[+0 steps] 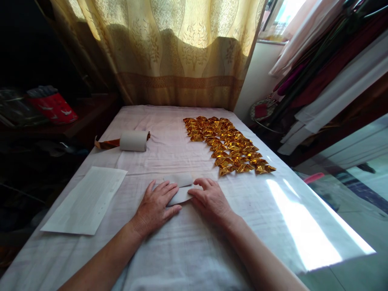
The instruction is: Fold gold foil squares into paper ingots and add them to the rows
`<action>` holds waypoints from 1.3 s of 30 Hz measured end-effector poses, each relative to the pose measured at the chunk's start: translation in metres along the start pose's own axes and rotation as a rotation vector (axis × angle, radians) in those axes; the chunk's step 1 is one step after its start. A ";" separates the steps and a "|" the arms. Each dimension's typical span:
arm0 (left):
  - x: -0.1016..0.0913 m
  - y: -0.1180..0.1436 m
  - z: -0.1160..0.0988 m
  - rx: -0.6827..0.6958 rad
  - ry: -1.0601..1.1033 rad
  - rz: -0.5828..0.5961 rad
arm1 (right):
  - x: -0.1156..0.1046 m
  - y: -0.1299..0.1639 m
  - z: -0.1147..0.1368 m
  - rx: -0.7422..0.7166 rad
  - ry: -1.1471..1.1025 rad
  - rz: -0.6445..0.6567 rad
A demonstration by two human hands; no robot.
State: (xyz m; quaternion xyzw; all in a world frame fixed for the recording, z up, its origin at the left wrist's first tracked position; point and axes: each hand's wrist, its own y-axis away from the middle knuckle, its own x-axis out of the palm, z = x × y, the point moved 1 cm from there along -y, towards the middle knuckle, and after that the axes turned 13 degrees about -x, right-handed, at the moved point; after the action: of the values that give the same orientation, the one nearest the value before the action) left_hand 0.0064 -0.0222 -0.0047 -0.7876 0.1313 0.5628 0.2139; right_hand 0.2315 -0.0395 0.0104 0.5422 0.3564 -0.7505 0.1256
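Both the left hand (156, 204) and right hand (210, 198) press flat on a half-folded paper piece (179, 186), many gold folded ingots (230, 147) already laid out, more sheets (86, 200) waiting.

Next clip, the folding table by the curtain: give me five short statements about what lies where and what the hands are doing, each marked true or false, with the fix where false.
1. Both hands press on a folded pale paper piece. True: the left hand and right hand lie flat on it.
2. The gold folded pieces lie to the left of the hands. False: they lie in rows ahead and to the right.
3. A roll of paper lies on its side on the white cloth. True.
4. The flat white sheet is under the right hand. False: it lies apart, left of the left hand.
5. A curtain hangs behind the table. True.
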 end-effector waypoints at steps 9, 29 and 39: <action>-0.004 -0.001 0.003 -0.014 0.099 0.014 | -0.006 -0.016 -0.010 -0.090 -0.152 0.082; -0.011 -0.004 -0.009 0.094 -0.036 -0.226 | 0.019 -0.027 -0.020 0.128 -0.207 -0.053; -0.001 0.005 -0.020 0.208 -0.032 -0.138 | 0.021 -0.026 -0.020 0.158 -0.258 -0.109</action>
State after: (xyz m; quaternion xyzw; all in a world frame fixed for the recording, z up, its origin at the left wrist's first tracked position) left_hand 0.0202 -0.0364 0.0010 -0.7592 0.1309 0.5428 0.3345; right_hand 0.2229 -0.0031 -0.0017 0.4292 0.3061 -0.8454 0.0863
